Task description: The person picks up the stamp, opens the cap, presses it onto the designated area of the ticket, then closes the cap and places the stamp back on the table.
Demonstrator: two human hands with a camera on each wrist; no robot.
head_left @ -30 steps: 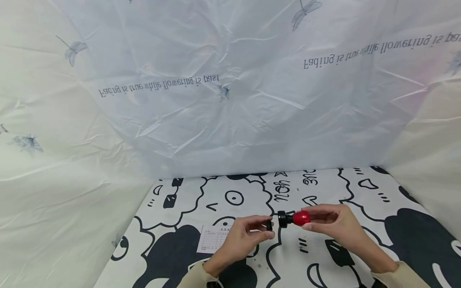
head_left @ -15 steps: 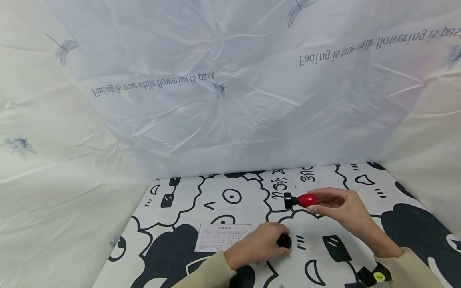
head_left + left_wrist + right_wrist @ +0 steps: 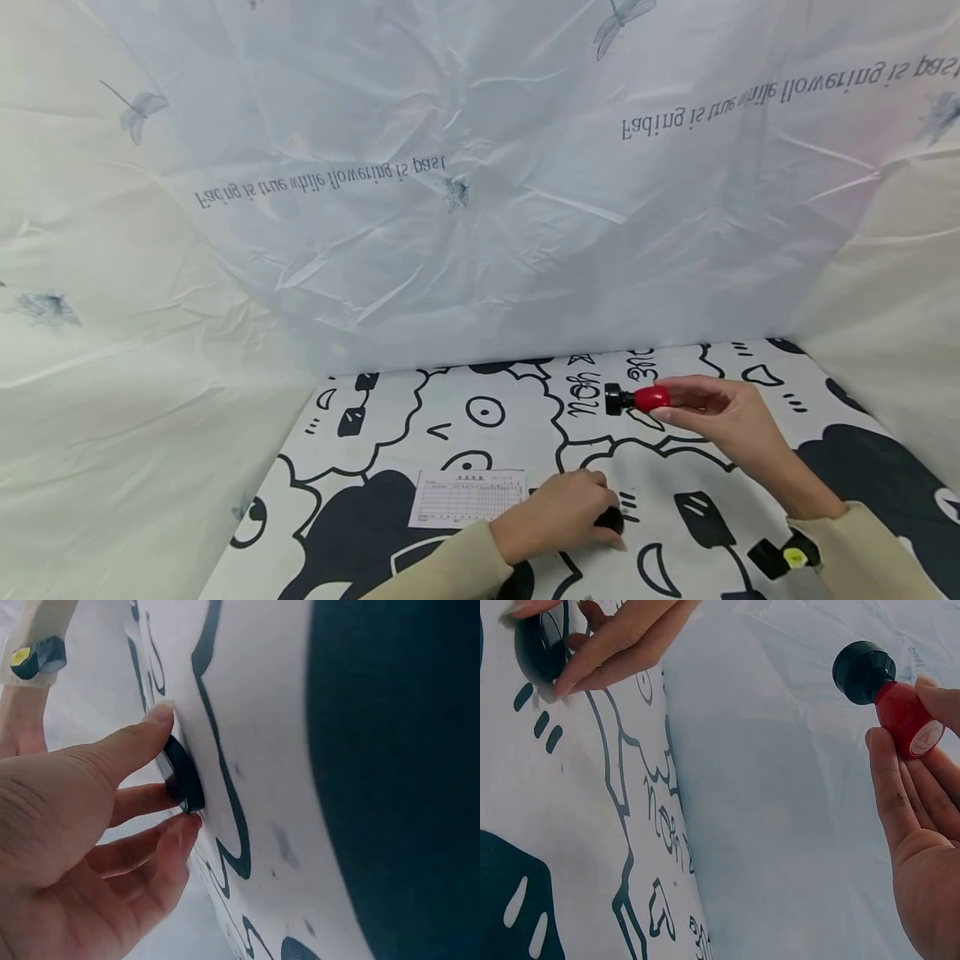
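My right hand (image 3: 723, 412) pinches the red handle of a self-inking-type stamp (image 3: 651, 398) between thumb and fingers, above the table. Its round black head points left; in the right wrist view the red handle (image 3: 906, 718) bears a pale round label. Lower down, my left hand (image 3: 558, 515) has thumb and fingers about a round black cap (image 3: 611, 520). In the left wrist view the cap (image 3: 183, 776) stands against the tabletop, thumb at one edge and fingertips at the other. Part of the cap is hidden by the fingers.
A small printed form with a table grid (image 3: 468, 497) lies left of my left hand. The tablecloth (image 3: 420, 400) carries black-and-white cartoon drawings. Whitish sheeting (image 3: 480, 275) with printed words and dragonflies rises behind and on both sides.
The left hand has carried the cap away from the stamp, right and down onto the table. The right hand has lifted the stamp up and slightly right. The form stays in place.
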